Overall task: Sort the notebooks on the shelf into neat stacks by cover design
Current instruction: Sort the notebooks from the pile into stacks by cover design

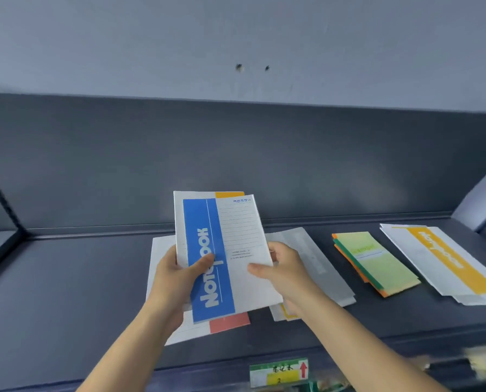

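I hold a white notebook with a blue "Notebook" band (207, 258) raised above the shelf (80, 278). My left hand (176, 275) grips its left edge, thumb on the blue band. My right hand (281, 267) grips its right edge. An orange-banded notebook (230, 194) peeks out behind the top of the blue one. Under my hands lies a white notebook with a red band (229, 322). To the right lie a grey-white notebook (320, 264), a green stack with orange edges (377, 263), and orange-banded notebooks (448, 261).
The dark grey shelf has a back panel (236, 165) and a side wall at right (482, 199). A green and yellow price label (278, 373) hangs on the front edge. A yellow-marked notebook corner (285, 312) shows below my right wrist.
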A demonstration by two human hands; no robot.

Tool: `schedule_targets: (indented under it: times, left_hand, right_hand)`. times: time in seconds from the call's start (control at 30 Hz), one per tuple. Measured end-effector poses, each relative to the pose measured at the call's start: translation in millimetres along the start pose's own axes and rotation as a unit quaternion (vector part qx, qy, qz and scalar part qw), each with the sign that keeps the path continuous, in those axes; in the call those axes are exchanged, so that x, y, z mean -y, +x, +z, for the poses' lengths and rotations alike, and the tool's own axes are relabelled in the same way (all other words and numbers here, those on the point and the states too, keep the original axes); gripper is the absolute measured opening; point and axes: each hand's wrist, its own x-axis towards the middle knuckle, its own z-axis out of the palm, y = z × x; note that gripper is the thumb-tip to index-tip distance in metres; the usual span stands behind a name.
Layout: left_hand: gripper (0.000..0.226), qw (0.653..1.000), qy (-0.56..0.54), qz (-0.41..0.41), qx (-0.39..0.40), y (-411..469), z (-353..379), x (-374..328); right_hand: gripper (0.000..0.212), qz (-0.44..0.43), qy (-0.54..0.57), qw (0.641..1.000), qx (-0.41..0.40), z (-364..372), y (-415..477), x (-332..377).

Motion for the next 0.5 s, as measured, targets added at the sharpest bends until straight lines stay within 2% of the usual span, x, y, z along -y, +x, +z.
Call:
schedule_targets:
  times: [0.17,0.23,0.37,0.5]
  left_hand:
    - [0.018,0.999,-0.023,-0.008,0.028,-2,55,9]
    - [0.024,0.999,-0.024,-0.012,0.047,-4,71,11]
    - [0.022,0.998,-0.021,-0.027,0.056,-7,96,14]
    - [0.025,0.995,0.035,-0.042,0.079,-9,116,19]
  right_hand:
    - [0.019,0.014,0.006,0.999,-0.048,-60,3,-17]
    - [0.020,0.018,0.011,0.998,-0.058,-77,6,-23]
    - [0.023,0.024,0.022,0.997,-0.069,-104,8,-34]
    - [0.026,0.023,0.030,0.997,-0.065,-121,10,-42]
